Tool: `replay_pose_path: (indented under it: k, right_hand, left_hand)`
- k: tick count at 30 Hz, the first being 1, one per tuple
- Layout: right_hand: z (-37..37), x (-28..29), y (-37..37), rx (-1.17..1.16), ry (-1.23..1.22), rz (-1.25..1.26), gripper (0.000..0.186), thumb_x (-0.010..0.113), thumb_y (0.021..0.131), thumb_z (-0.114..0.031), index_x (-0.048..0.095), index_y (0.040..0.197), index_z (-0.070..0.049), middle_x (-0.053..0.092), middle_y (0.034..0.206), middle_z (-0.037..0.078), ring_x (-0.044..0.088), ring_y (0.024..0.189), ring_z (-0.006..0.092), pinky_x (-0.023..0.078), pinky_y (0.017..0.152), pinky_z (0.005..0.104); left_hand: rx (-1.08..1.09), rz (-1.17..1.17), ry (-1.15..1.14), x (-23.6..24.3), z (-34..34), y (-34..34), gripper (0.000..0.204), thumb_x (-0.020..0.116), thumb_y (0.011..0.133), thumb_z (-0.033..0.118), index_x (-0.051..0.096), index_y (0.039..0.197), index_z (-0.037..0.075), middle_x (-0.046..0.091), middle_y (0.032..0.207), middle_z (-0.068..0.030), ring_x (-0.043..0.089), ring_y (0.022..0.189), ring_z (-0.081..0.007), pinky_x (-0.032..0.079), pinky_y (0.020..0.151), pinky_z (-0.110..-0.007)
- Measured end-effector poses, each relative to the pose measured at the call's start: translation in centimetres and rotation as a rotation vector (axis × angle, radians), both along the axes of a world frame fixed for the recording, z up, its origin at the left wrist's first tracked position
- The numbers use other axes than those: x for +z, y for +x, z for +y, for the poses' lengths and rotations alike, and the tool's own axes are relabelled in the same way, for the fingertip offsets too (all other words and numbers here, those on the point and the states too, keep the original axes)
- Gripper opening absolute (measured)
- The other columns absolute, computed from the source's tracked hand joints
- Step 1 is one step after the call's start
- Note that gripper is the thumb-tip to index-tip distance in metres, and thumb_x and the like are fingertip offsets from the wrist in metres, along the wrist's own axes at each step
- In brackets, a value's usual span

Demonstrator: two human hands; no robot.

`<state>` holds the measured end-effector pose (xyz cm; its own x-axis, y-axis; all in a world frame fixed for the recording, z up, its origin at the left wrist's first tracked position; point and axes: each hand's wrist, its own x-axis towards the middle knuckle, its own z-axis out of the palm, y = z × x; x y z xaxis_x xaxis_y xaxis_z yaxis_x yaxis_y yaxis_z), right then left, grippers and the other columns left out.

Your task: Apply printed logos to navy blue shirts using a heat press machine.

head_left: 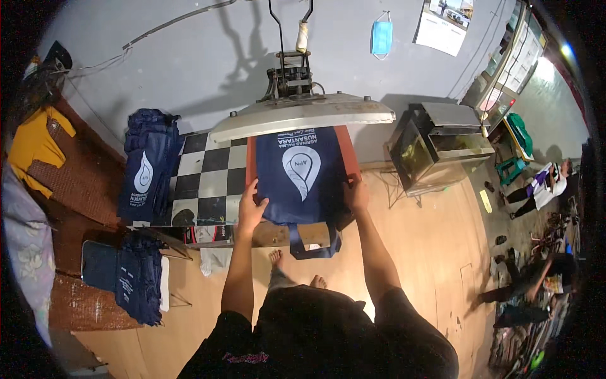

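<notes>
A navy tote bag (278, 174) with a white drop-shaped print lies on the reddish lower plate (348, 148) of a heat press. The press's pale metal upper plate (303, 118) is raised over the far end of the bag. Two navy handles (315, 254) hang off the near edge. My left hand (250, 208) is at the bag's left edge, thumb and forefinger apart. At the right edge, my right hand (356, 194) has its fingers closed on the bag's side; its fingertips are partly hidden.
A stack of navy bags (148, 164) stands left on a black-and-white checkered table (201, 184). More navy bags (139, 278) lie on a lower seat. A glass tank (435, 148) is to the right. Other people (543, 186) are at the far right.
</notes>
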<state>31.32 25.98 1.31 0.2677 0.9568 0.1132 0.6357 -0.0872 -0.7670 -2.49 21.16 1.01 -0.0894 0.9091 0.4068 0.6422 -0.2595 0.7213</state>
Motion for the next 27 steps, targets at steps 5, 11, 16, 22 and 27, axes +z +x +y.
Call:
replay_pose_path:
  k: [5, 11, 16, 22, 27]
  right_hand:
    - [0.3, -0.4, -0.2, -0.021, 0.106, -0.068, 0.025, 0.068, 0.083, -0.022, 0.063, 0.102, -0.007, 0.069, 0.08, 0.017, 0.067, 0.077, 0.0357, 0.052, 0.067, 0.0449]
    - [-1.7, 0.3, -0.3, -0.043, -0.019, -0.035, 0.022, 0.06, 0.088, -0.021, 0.061, 0.107, -0.011, 0.068, 0.095, 0.021, 0.065, 0.09, 0.0405, 0.05, 0.074, 0.0492]
    - [-2.9, 0.1, 0.2, -0.057, 0.096, -0.052, 0.027, 0.068, 0.084, -0.024, 0.062, 0.103, -0.006, 0.069, 0.085, 0.019, 0.067, 0.08, 0.0381, 0.052, 0.07, 0.0457]
    - [-3.8, 1.0, -0.3, -0.006, 0.056, -0.076, 0.029, 0.062, 0.087, -0.03, 0.063, 0.109, -0.01, 0.067, 0.095, 0.022, 0.065, 0.088, 0.0406, 0.051, 0.073, 0.0481]
    - [-4.4, -0.1, 1.1, 0.135, 0.081, 0.012, 0.036, 0.067, 0.084, -0.032, 0.064, 0.108, -0.007, 0.068, 0.094, 0.021, 0.066, 0.086, 0.0388, 0.051, 0.07, 0.0468]
  left_hand:
    - [0.014, -0.057, -0.169, 0.1, -3.2, -0.1, 0.061, 0.076, 0.073, 0.001, 0.054, 0.13, 0.007, 0.061, 0.11, -0.0133, 0.062, 0.087, -0.0187, 0.051, 0.075, -0.031]
    - [-0.004, 0.006, -0.184, 0.9, -4.7, -0.2, 0.046, 0.072, 0.069, -0.009, 0.067, 0.113, 0.005, 0.061, 0.108, -0.0126, 0.063, 0.079, -0.0187, 0.051, 0.071, -0.03]
    - [-0.044, -0.15, -0.119, 2.0, -4.5, 0.5, 0.045, 0.069, 0.068, -0.013, 0.07, 0.108, 0.005, 0.063, 0.105, -0.0115, 0.063, 0.077, -0.0187, 0.051, 0.07, -0.029]
    - [0.035, -0.142, -0.051, 1.3, -5.1, 0.3, 0.044, 0.067, 0.068, -0.014, 0.071, 0.106, 0.006, 0.066, 0.1, -0.0109, 0.064, 0.078, -0.0184, 0.052, 0.07, -0.03]
    - [0.012, -0.126, -0.046, 0.8, -5.6, 0.0, 0.036, 0.066, 0.068, -0.014, 0.074, 0.097, 0.006, 0.067, 0.092, -0.0113, 0.065, 0.079, -0.0198, 0.052, 0.069, -0.03]
